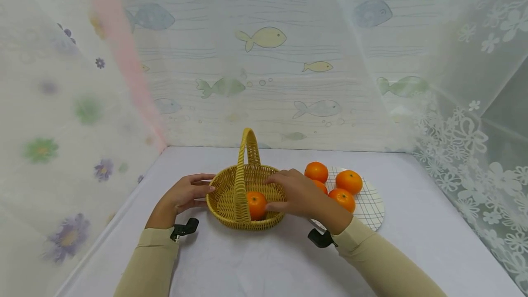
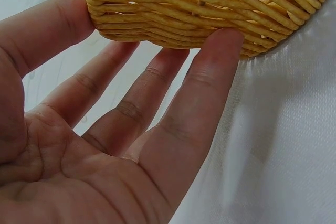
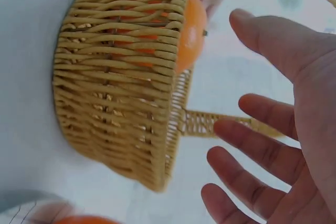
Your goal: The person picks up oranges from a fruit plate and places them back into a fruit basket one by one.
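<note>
Two hands are working at a yellow woven basket (image 1: 248, 225), which is standing upright on a white-covered table (image 1: 243, 265). The basket's handle (image 1: 240, 182) is arching over its middle, from the near wall to the far wall.

Left hand (image 1: 187, 194): positioned at the left side of the basket. The fingers are extending with gaps between them, and fingertips are touching the outside of the woven wall. They are not clamping on it.

Right hand (image 1: 299, 194): hovering at the right side of the basket, above the rim. The thumb is standing well apart from the fingers, and the fingers are spreading, gripping nothing. The right wrist view is showing a gap between this hand and the orange in the basket (image 1: 257, 205).

That orange is resting inside the basket, near the front wall and just right of the handle; its top is showing above the rim.

To the right, a white plate with dark grid lines (image 1: 369, 200) is holding four oranges (image 1: 349, 181). One of these is lying partly hidden behind the right hand.

Both forearms are wearing beige sleeves (image 1: 152, 251), and a black device (image 1: 185, 227) is sitting at each wrist. Behind the table, a fish-patterned curtain (image 1: 264, 65) is hanging.
</note>
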`<state>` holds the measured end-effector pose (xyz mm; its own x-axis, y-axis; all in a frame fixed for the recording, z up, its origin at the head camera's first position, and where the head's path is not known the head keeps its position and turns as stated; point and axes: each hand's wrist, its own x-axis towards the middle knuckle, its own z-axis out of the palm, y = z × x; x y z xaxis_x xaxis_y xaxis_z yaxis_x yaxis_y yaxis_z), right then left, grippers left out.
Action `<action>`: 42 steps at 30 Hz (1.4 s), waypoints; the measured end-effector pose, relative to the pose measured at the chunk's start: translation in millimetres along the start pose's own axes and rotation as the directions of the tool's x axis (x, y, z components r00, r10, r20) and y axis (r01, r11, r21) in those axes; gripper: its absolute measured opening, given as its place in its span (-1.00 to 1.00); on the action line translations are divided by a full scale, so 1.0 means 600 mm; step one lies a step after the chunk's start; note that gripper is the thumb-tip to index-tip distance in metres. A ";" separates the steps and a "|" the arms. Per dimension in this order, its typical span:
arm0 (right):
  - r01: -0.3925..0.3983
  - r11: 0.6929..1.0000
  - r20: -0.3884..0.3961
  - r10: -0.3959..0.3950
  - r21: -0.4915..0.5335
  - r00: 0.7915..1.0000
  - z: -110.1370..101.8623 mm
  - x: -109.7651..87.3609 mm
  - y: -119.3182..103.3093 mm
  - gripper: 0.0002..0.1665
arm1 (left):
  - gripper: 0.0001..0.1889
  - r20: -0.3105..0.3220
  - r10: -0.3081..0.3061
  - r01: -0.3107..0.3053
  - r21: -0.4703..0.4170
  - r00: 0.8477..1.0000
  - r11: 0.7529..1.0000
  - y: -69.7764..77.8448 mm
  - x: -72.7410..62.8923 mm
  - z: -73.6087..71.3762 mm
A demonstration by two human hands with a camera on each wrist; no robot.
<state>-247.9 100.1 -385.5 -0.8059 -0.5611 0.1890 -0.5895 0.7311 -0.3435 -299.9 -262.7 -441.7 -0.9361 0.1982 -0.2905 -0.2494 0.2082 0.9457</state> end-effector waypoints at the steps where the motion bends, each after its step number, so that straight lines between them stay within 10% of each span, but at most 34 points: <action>1: -0.008 1.000 -0.019 0.008 -0.008 1.000 -0.002 -0.007 0.002 -0.26 | -0.32 0.001 -0.001 0.001 -0.001 1.000 1.000 0.000 0.000 0.000; 31: -0.158 0.987 -0.314 0.137 -0.043 0.940 -0.025 -0.141 0.118 -0.34 | -0.31 0.009 0.008 -0.008 -0.003 1.000 1.000 -0.007 0.004 -0.002; 42: -0.255 0.967 -0.290 0.241 -0.010 0.926 -0.018 -0.167 0.142 -0.32 | -0.32 -0.002 -0.007 0.007 -0.006 1.000 1.000 -0.007 0.004 -0.002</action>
<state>-217.8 222.8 -423.6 -0.9043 -0.2313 0.3588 -0.3655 0.8538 -0.3707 -301.4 -264.2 -446.2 -0.9350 0.1944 -0.2965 -0.2572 0.2040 0.9446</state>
